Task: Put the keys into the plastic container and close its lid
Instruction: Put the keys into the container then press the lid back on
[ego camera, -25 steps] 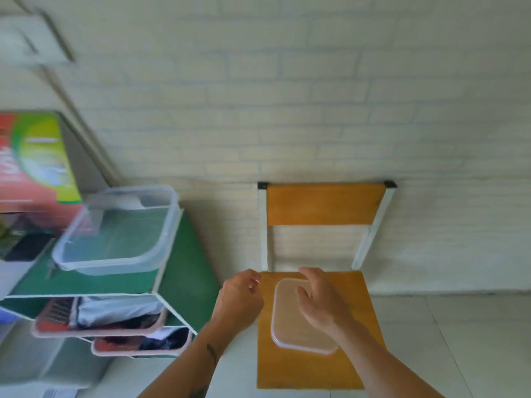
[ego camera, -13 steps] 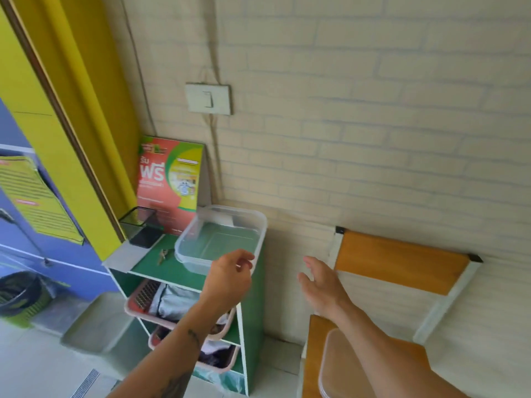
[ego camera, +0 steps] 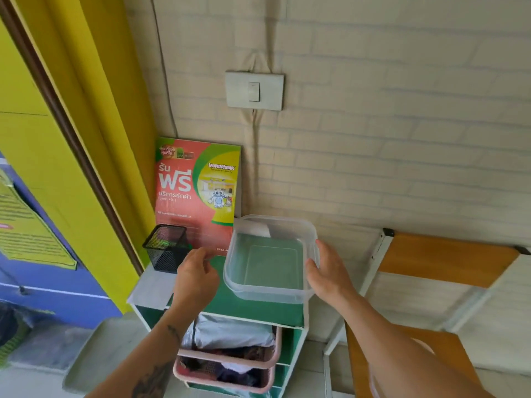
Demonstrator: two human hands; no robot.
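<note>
Setting: a pale brick wall (ego camera: pixel 402 139) with a light switch (ego camera: pixel 254 91), a yellow door frame at left, a wooden chair (ego camera: pixel 448 258) at right.

Surface: a green-topped drawer unit (ego camera: pixel 230 307) against the wall, with pink drawers of cloth below. On its top stand a red laundry leaflet (ego camera: pixel 186 193), leaning on the wall, and a black mesh pot (ego camera: pixel 166 247) at the left corner.

Plastic container (ego camera: pixel 268 261): clear, open, empty, on the right part of the green top. Its lid seems to lie on the chair seat at the frame's lower right, mostly hidden by the forearm.

Keys: not visible; the left hand covers the spot beside the container where they would lie.

Right hand (ego camera: pixel 329 274): fingers spread and flat against the container's right wall, steadying it, forearm running in from lower right.

Left hand (ego camera: pixel 195 278): knuckles up, fingers curled down towards the green top left of the container; whether it pinches anything cannot be told.

Handling note: best to keep the right palm bracing the light tub, gather the whole bunch in one pinch, then lift over the near rim and drop centrally.
</note>
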